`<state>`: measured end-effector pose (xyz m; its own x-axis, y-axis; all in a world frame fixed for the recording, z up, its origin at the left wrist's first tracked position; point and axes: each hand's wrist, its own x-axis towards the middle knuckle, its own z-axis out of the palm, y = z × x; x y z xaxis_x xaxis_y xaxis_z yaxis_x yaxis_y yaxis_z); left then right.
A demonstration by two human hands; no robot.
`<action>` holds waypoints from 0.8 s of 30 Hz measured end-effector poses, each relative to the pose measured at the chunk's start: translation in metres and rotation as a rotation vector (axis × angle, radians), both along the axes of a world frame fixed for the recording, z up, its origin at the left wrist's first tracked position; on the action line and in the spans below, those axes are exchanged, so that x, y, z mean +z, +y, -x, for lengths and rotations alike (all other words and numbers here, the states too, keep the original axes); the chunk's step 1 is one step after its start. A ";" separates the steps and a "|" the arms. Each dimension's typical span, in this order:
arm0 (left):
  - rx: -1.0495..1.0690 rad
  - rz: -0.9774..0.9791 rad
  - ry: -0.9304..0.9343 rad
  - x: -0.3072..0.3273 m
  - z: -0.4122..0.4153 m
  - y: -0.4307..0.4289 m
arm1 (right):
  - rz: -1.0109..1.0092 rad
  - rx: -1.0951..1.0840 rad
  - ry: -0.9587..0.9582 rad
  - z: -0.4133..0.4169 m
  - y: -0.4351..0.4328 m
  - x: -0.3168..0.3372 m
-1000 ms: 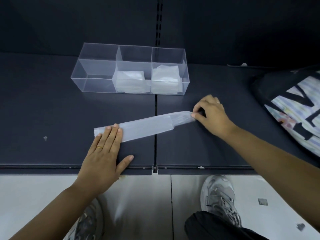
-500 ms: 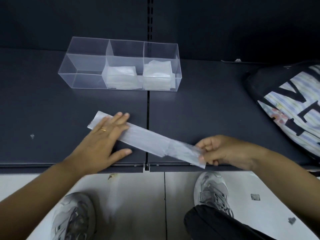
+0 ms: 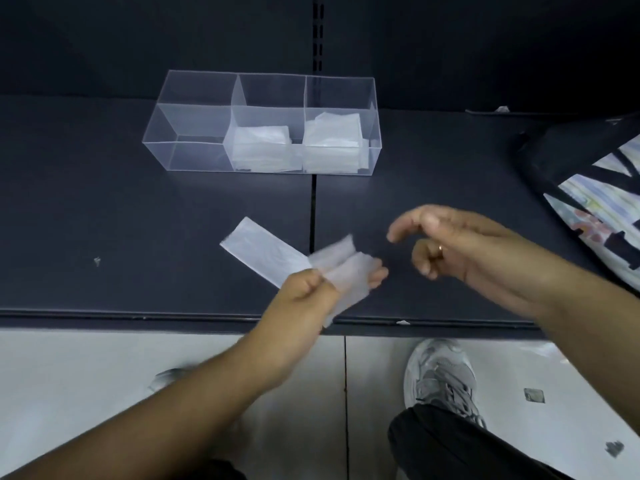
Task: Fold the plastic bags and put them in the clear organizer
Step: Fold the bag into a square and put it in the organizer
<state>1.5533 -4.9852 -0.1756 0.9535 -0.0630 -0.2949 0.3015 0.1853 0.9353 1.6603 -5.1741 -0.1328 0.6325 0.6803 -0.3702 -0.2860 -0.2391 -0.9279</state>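
Left hand: fingers curled, pinching near end of plastic bag, which is folded into narrow strip. Far end lies on dark shelf; near end lifted, blurred. Right hand: fingers loosely curled, holding nothing, just right of bag. Clear organizer farther back on shelf; folded bags in middle and right compartments.

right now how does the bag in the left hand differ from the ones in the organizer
The held bag is a long narrow strip; the stored bags are squarish folded stacks. The held bag lies partly on the shelf; the stored bags sit in the middle and right compartments of the organizer. The left hand has the held bag in its grip; nothing touches the stored bags. Both are translucent whitish plastic.
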 end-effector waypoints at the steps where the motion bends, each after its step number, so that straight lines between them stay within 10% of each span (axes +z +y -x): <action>1: 0.020 0.143 0.056 0.001 -0.003 0.007 | -0.042 0.019 0.017 -0.003 0.004 -0.006; 10: 0.199 0.499 0.182 -0.026 -0.022 0.054 | 0.191 0.241 -0.001 0.006 0.057 -0.062; 24: 0.629 -0.249 0.237 -0.050 -0.042 0.103 | 0.345 -0.021 0.091 0.007 0.053 -0.080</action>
